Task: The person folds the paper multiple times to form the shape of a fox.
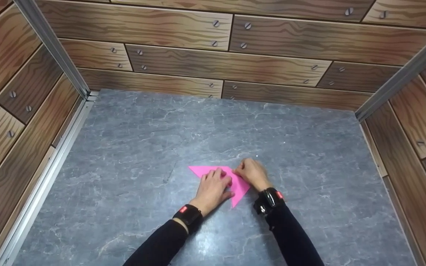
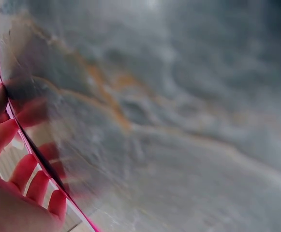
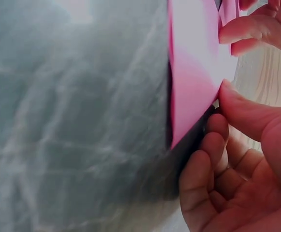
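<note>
A folded sheet of pink paper [image 1: 239, 189] with pointed corners lies on the grey marbled tabletop. My left hand [image 1: 211, 189] rests across its middle, fingertips pressing it down. On the paper's right side, my right hand [image 1: 253, 173] pinches the edge between thumb and curled fingers. In the right wrist view the pink paper [image 3: 193, 72] shows a slanted folded edge that meets the right thumb, with layers slightly lifted from the surface. Only a thin pink edge shows in the left wrist view, by the fingers of the left hand [image 2: 22, 188].
The grey marbled tabletop [image 1: 142, 129] spreads around the paper. Wood-patterned panels [image 1: 183, 59] enclose it at the back and both sides, with metal posts [image 1: 56, 48] at the rear corners. A metal rail [image 1: 50, 170] runs along the left edge.
</note>
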The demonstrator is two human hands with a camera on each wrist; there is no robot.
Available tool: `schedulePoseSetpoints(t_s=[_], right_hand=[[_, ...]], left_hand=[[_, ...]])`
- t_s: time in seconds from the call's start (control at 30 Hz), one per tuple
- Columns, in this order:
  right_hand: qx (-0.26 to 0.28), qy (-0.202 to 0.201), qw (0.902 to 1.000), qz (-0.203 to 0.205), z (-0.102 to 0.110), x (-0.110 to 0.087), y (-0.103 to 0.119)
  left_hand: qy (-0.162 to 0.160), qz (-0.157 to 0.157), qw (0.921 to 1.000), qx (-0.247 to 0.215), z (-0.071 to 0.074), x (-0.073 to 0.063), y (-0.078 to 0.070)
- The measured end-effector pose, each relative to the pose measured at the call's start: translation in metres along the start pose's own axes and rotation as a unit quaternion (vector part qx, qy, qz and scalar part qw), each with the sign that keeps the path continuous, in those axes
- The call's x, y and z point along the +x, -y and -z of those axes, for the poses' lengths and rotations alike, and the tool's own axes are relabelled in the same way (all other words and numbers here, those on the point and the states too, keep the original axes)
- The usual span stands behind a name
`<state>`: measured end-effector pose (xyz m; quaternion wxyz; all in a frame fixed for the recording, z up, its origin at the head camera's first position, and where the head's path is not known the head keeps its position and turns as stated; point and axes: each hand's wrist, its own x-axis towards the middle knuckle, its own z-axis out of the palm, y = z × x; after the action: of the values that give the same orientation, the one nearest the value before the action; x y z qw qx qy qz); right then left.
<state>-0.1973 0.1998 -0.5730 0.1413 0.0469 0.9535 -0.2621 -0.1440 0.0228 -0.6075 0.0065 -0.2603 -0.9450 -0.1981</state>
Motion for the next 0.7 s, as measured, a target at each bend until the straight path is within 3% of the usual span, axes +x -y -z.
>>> schedulePoseSetpoints(t_s=[0.27, 0.7], right_hand=[[0.022, 0.019, 0.9992, -0.028, 0.001, 0.007, 0.01], [0.041, 0.023, 0.9989, -0.006, 0.002, 0.009, 0.01]], left_hand=[[-0.011, -0.006, 0.9999, 0.002, -0.001, 0.001, -0.002], [-0.009, 0.0, 1.0, 0.0, -0.001, 0.0, 0.001]])
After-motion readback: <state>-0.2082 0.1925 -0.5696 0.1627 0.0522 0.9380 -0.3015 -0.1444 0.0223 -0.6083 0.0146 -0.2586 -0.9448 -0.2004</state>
